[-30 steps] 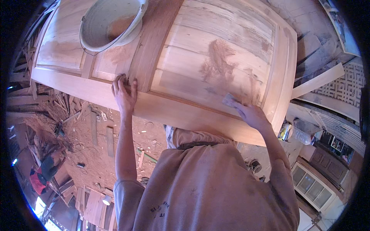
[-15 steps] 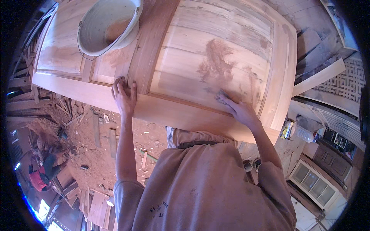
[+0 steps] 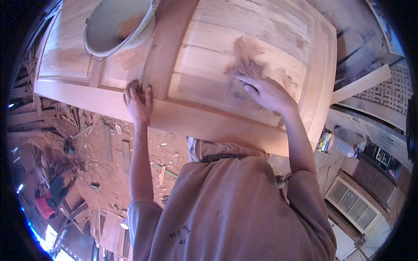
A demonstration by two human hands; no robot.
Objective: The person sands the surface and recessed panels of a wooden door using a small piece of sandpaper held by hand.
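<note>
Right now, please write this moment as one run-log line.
left hand: flat on door frame | right hand: spreading brown filler on panel | bucket: on door

Setting: woodworking or carpentry workshop. Evidence: large unfinished panelled wooden door lying flat, bare pale timber, with a brownish smear of filler or dust on one panel. Worn round basin sits on the door. Floor is covered in sawdust, shavings and wood offcuts. Loose planks and a carved lattice panel lean at right. Finished white louvred window frame stands nearby.
</note>
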